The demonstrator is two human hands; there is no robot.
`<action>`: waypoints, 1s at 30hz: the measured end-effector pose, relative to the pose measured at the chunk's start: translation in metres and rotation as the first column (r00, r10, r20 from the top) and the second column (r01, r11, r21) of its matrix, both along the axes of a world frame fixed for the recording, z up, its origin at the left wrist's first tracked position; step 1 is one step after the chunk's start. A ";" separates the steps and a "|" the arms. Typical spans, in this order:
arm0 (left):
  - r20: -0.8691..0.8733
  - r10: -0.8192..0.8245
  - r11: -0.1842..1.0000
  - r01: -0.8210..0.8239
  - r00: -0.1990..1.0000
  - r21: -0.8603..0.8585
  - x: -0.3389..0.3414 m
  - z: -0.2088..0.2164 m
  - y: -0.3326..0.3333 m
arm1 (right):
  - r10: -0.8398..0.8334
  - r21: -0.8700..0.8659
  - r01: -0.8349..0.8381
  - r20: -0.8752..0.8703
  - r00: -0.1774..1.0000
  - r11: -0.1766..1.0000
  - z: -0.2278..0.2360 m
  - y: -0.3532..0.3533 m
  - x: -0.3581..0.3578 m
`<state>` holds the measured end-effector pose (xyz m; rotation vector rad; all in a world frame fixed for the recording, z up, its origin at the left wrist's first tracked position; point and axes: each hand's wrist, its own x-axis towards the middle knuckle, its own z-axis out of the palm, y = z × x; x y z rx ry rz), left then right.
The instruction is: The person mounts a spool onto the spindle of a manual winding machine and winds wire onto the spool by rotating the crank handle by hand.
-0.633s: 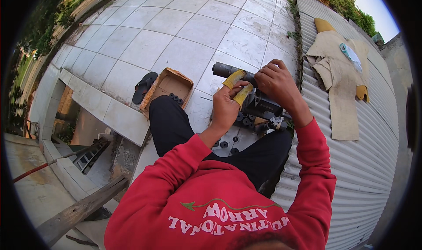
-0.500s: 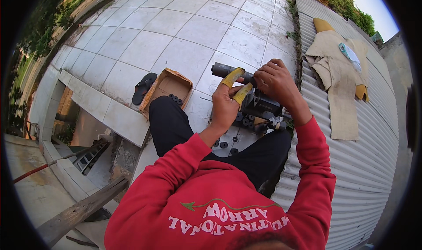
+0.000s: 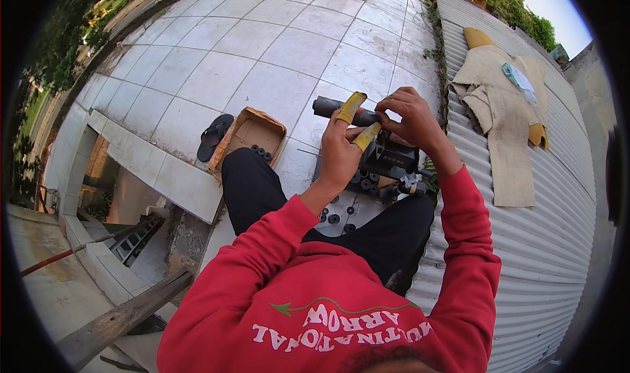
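My left hand (image 3: 336, 153), with yellow wrapping on two fingers, is closed round a dark grey cylinder (image 3: 324, 106). This cylinder lies roughly level, its left end sticking out past my fingers. At the other end, my right hand (image 3: 411, 118) is bent with thumb and fingertips together against the cylinder; what lies between those fingertips is too small to make out. Just below both hands stands a black machine (image 3: 398, 156), partly hidden by my left hand. Several black ring-shaped pieces (image 3: 334, 219) lie on the tiles between my legs, and more are heaped beside the machine.
An open cardboard box (image 3: 281, 125) with several black rings inside stands by my left knee, a black flip-flop (image 3: 214, 137) beside it. White tiled floor (image 3: 275, 51) stretches ahead. Corrugated roofing (image 3: 525, 255) runs along the right, with beige cloth (image 3: 512, 156) on it. At left, the floor drops off.
My right hand's fingers have shifted at the cylinder's end, arching higher with the thumb now showing. The left hand and cylinder have moved very slightly.
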<state>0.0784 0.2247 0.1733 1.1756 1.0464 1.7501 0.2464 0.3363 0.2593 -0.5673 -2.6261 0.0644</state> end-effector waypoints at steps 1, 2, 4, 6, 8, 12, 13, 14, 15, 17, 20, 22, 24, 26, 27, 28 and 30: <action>0.003 -0.002 1.000 0.002 1.000 -0.017 0.000 0.001 0.000 | -0.025 -0.038 0.024 -0.011 1.000 0.999 -0.001 0.000 0.001; 0.003 -0.002 1.000 0.002 1.000 -0.017 0.000 0.001 0.000 | -0.050 -0.076 0.048 -0.022 0.999 0.996 -0.001 0.000 0.002; 0.044 0.000 1.000 0.000 0.999 -0.002 0.000 0.001 0.002 | -0.048 -0.156 0.047 -0.005 0.999 0.987 0.004 0.002 0.002; 0.037 0.000 1.000 0.001 0.999 -0.017 -0.001 0.003 0.000 | -0.047 -0.234 0.049 0.013 0.999 0.971 0.006 0.006 0.004; 0.032 -0.003 1.000 0.004 0.999 -0.031 0.000 0.004 0.001 | -0.096 -0.467 0.065 -0.043 0.994 0.882 0.008 0.011 0.008; 0.036 0.002 1.000 -0.002 0.999 -0.009 -0.002 0.003 0.001 | -0.004 -0.461 0.001 -0.006 1.000 0.887 0.020 0.012 0.002; 0.053 -0.011 1.000 0.011 0.999 -0.010 -0.001 0.005 0.000 | 0.034 -0.376 -0.016 0.043 0.998 0.926 0.021 0.014 0.002; 0.054 -0.013 1.000 0.014 0.998 -0.009 0.000 0.007 0.000 | 0.069 -0.289 -0.039 0.095 0.993 0.957 0.022 0.014 0.002; 0.046 -0.011 1.000 0.012 0.999 -0.017 -0.001 0.009 -0.001 | 0.071 -0.288 -0.041 0.094 0.993 0.957 0.025 0.013 0.000; 0.037 -0.007 1.000 0.007 0.999 -0.025 -0.002 0.008 0.000 | 0.093 -0.238 -0.052 0.163 0.982 0.970 0.030 0.010 -0.004; 0.026 -0.003 1.000 0.003 1.000 -0.008 -0.002 0.004 0.002 | 0.068 -0.170 -0.034 0.203 0.977 0.985 0.030 0.008 -0.007; 0.056 -0.015 1.000 0.016 0.998 -0.016 -0.001 0.005 0.001 | 0.059 -0.182 -0.018 0.222 0.973 0.983 0.031 0.009 -0.008; 0.056 -0.015 1.000 0.016 0.998 -0.023 -0.001 0.007 0.000 | 0.050 -0.193 -0.003 0.240 0.970 0.981 0.031 0.010 -0.008; 0.056 -0.015 0.999 0.016 0.998 -0.030 -0.001 0.008 0.000 | 0.047 -0.274 0.010 0.198 0.979 0.962 0.031 0.011 -0.006; 0.042 -0.012 1.000 0.012 0.999 -0.015 -0.001 0.009 0.000 | 0.047 -0.274 0.009 0.199 0.979 0.962 0.031 0.011 -0.006; 0.028 -0.009 1.000 0.009 1.000 0.000 -0.001 0.009 0.000 | 0.042 -0.281 0.018 0.206 0.978 0.959 0.032 0.012 -0.006; 0.017 0.000 1.000 0.000 1.000 -0.003 -0.001 0.009 0.000 | 0.037 -0.288 0.026 0.214 0.976 0.957 0.033 0.012 -0.006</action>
